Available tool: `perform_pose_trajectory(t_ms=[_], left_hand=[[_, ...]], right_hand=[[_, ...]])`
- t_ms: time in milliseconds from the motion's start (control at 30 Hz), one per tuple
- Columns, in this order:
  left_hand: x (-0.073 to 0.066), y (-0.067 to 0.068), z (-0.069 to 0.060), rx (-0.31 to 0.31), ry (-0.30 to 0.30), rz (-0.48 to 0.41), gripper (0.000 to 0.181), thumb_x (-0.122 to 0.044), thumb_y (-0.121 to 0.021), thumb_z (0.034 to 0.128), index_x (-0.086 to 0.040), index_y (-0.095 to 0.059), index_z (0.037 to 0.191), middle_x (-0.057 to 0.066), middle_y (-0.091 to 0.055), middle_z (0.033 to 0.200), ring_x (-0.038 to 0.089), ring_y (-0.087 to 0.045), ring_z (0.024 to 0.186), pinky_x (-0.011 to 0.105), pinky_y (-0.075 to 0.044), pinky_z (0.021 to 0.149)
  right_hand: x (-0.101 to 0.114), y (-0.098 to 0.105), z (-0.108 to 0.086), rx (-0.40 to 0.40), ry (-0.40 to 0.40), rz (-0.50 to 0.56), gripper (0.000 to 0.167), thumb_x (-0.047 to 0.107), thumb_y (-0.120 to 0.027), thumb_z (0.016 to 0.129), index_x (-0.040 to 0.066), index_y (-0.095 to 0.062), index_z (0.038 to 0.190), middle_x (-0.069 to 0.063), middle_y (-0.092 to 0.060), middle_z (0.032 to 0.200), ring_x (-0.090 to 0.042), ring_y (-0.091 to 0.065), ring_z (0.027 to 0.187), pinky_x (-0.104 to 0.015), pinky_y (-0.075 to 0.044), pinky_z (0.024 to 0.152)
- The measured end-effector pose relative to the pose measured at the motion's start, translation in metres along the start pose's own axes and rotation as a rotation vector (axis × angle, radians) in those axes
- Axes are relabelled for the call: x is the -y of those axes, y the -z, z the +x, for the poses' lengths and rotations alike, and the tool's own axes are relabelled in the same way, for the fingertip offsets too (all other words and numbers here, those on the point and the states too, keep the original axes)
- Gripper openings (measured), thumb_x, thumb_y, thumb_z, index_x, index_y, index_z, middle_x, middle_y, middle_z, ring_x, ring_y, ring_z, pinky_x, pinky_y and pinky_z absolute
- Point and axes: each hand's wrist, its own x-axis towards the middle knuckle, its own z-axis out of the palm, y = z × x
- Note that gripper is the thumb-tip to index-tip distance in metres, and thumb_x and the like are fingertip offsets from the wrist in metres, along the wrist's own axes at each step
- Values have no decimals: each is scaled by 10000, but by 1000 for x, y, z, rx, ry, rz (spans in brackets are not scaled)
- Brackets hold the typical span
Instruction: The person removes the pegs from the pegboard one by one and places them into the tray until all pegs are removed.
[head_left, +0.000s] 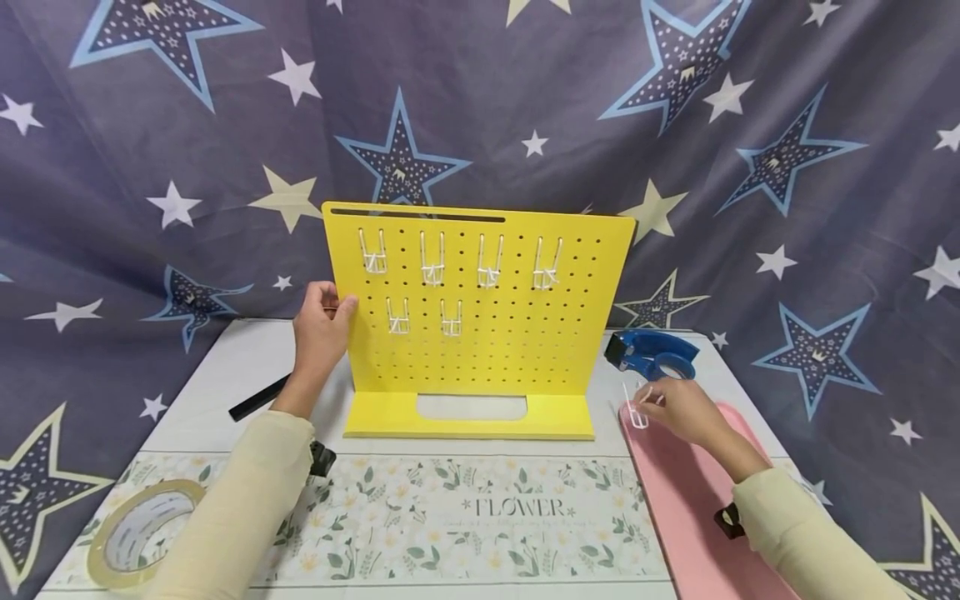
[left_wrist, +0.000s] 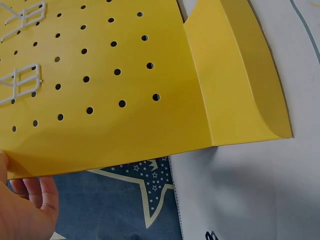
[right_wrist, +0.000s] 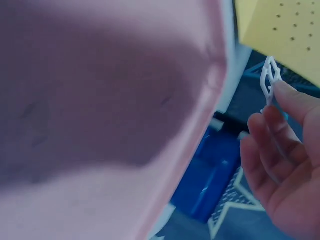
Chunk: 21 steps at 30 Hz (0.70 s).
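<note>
One white hook (right_wrist: pixel 270 79) pinched in your right hand (head_left: pixel 681 408), steady the yellow board (head_left: pixel 517 354) with your gripping left hand (head_left: pixel 321 327).

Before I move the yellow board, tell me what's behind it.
Behind the board hangs a starry curtain; white table shows through the board's bottom cutout. The left grip curls round its left edge. The rest is hidden.

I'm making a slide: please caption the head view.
Left hand grips a yellow pegboard; right hand holds a white hook near a pink tray.
</note>
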Motion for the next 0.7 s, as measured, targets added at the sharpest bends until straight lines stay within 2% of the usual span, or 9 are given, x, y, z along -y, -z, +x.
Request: perform_pose_trajectory(t_ms=[200, 333, 700], left_hand=[[3, -2, 0, -12, -15, 4, 309, -292, -592, 1037, -69, -497, 1230, 152, -648, 1135, 267, -649, 993, 301, -475, 825], [4, -2, 0, -14, -19, 5, 310, -283, -601, 1033, -63, -501, 1227, 156, -648, 1139, 273, -653, 1003, 310, -479, 830], [3, -1, 0, -27, -23, 6, 298, -265, -605, 1031, -57, -499, 1217, 160, -642, 1137, 286, -653, 1010, 362, -491, 863]], right_hand=[[-16, -8, -13, 55, -3, -26, 36, 195, -753, 920, 196, -765, 886, 61, -738, 820, -106, -667, 755, -324, -534, 684], [-22, -10, -16, 82, -19, -22, 99, 160, -757, 907, 241, -751, 853, 92, -724, 803, -46, -609, 726, -291, -494, 666], [-31, -19, -17, 83, 27, -46, 112, 138, -767, 884, 235, -744, 833, 109, -707, 773, -21, -560, 698, -277, -482, 664]])
